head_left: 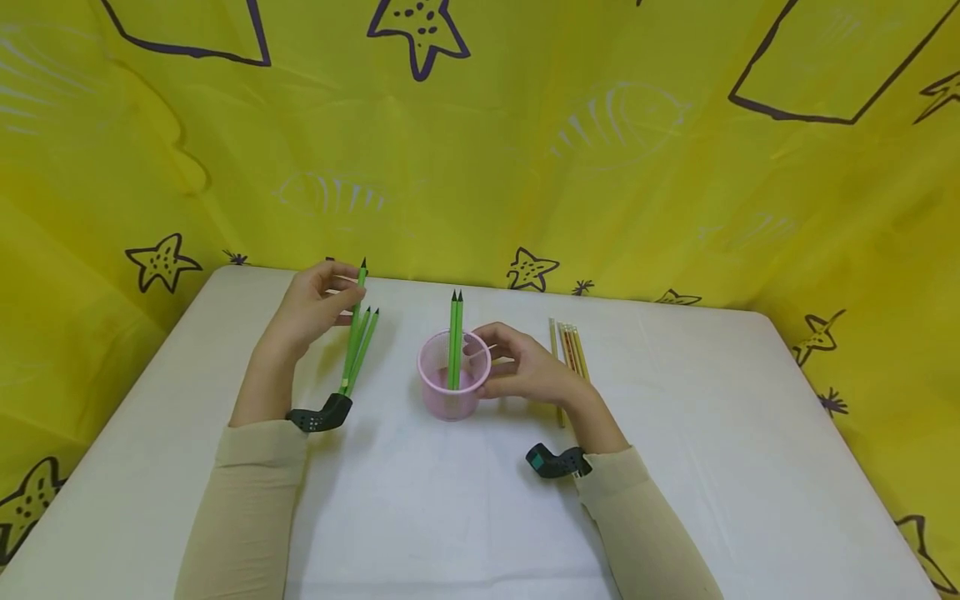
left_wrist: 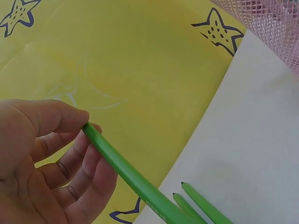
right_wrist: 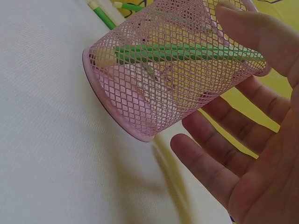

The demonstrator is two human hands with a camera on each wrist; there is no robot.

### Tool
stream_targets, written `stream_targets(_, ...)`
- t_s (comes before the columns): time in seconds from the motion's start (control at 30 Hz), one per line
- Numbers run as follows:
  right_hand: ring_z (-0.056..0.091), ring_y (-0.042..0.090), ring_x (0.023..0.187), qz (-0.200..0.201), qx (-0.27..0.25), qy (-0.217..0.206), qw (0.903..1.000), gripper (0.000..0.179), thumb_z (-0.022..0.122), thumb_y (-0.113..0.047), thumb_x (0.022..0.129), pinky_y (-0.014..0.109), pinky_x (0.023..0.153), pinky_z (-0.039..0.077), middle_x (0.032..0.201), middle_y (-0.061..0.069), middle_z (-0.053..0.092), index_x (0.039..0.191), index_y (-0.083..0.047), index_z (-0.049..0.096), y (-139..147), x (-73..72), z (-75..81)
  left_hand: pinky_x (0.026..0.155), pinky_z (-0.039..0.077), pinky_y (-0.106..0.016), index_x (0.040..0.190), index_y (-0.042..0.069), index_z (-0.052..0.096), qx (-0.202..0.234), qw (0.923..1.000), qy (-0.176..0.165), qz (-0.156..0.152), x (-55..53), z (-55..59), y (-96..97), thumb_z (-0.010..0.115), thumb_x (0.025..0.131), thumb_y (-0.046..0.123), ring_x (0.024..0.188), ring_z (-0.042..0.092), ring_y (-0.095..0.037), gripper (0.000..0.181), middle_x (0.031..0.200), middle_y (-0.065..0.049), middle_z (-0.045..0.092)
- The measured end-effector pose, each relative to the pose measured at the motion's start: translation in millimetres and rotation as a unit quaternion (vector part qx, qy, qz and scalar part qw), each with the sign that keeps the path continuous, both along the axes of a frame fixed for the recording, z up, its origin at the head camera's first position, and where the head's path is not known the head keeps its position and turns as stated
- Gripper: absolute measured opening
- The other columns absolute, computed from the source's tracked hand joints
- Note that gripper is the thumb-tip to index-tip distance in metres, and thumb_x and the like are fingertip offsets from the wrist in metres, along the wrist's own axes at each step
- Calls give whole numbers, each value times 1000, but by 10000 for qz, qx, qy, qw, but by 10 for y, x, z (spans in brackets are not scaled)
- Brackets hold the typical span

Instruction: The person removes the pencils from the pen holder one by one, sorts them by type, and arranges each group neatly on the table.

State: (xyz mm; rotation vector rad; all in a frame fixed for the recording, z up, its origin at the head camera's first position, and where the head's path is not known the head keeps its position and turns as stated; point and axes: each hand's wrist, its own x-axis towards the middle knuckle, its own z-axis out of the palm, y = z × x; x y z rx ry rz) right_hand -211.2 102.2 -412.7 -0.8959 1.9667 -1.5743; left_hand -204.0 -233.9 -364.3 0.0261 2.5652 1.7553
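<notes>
My left hand (head_left: 309,307) pinches a green pencil (left_wrist: 128,172) near its dark tip, between thumb and fingertips. The pencil stands tilted, point up, and its lower end is near the wrist camera in the head view. Two more green pencils (head_left: 365,346) lie beside it on the table. In the middle is a pink mesh pencil cup (head_left: 448,406), with two green pencils (head_left: 456,337) standing in it, dark points up. My right hand (head_left: 528,367) holds the cup from its right side, with thumb and fingers about the rim.
Several yellowish pencils (head_left: 575,350) lie right of the cup, partly behind the right wrist; one lies a little apart. A white cloth covers the table (head_left: 420,517). Behind it hangs a yellow curtain (head_left: 480,183) with starfish drawings.
</notes>
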Motion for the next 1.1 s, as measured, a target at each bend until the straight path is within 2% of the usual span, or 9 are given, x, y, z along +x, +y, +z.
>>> stream_targets(0.37,56,37,121,21,-60,22,10000,69,82,-1,77,45,100,53,132,18,56,137,-4,49,-4,-1,9,80,58,-27,137,1,49,-236,9986,-441,-148,-23,-36,-60,57,101,21,101,61,-28,41,124,-18,55)
stream_targets(0.6,56,37,121,14,-41,12,10000,69,82,0,76,45,100,52,132,19,56,136,-4,49,-4,0,5,80,57,-30,136,2,48,-458,9973,-555,-167,-50,-132,-90,54,102,21,98,60,-27,40,122,-17,55)
stream_targets(0.9,56,38,121,10,-63,5,10000,69,82,-1,77,44,100,53,132,20,56,137,-3,49,-9,1,1,84,57,-35,137,2,48,-534,9956,-757,-122,-56,-200,-129,52,101,20,100,61,-32,40,124,-20,54)
stream_targets(1.1,55,39,121,20,-68,19,10000,69,83,-1,76,45,100,53,133,19,56,137,-4,49,-8,2,5,81,58,-32,137,1,49,-649,9948,-781,-84,-84,-257,-147,52,101,18,98,62,-31,40,124,-21,56)
